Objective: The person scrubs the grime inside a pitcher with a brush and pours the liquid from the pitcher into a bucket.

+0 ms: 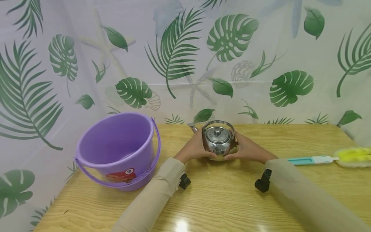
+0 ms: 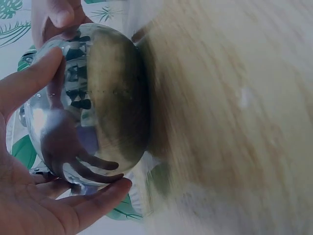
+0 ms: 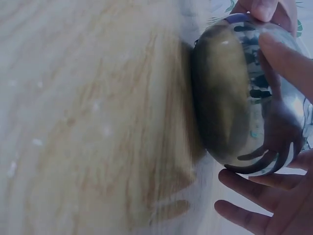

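A shiny metal teapot (image 1: 219,146) with a lid, a hooped top handle and a spout pointing left is at the middle of the wooden table, toward its back. My left hand (image 1: 196,146) grips its left side, thumb across the front of the round body. On the opposite side my right hand (image 1: 248,149) holds it the same way, and the two thumbs come near each other at the front. Both wrist views show the teapot's body (image 2: 117,98) mirroring hands and wood, its base right at the tabletop (image 3: 98,107).
A purple bucket (image 1: 140,161) with its handle hanging forward stands at the left. At the right lies a duster with a blue-and-white handle (image 1: 314,160) and a fluffy yellow head (image 1: 354,156). A leaf-patterned cloth (image 1: 179,106) hangs behind the wooden table (image 1: 217,199).
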### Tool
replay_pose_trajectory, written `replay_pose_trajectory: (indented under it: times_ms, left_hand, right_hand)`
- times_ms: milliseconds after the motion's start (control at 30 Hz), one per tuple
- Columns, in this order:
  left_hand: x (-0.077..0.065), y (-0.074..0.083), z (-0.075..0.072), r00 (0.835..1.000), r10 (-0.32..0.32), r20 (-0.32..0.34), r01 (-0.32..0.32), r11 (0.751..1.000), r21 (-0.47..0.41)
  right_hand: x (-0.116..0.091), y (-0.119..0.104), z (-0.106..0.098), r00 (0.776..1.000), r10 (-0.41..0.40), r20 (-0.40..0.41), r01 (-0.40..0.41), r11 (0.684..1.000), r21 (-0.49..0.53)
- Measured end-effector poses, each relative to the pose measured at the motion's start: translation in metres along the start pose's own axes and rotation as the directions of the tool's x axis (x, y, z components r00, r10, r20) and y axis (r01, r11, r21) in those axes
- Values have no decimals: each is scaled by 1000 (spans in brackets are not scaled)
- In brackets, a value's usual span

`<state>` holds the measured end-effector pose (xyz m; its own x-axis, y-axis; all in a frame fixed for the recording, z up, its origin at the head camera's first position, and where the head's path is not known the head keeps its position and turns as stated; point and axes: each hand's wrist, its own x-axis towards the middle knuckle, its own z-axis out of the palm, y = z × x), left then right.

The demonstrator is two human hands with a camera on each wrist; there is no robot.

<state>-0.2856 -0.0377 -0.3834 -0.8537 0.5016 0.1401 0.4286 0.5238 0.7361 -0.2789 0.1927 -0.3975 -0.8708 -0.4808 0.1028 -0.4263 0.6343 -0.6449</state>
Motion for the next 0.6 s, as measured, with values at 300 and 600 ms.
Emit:
replay_pose_trajectory:
  times_ms: [300,600]
  left_hand:
    - [5,-2,3,997,64,-40,-64,998,3]
    - [-3,5,7,995,-34,-93,40,997,66]
  right_hand:
    - [3,-2,-3,1000,-17,-24,16,999,-32]
    - [1,-8,-7,1000,-19,0,19,998,-59]
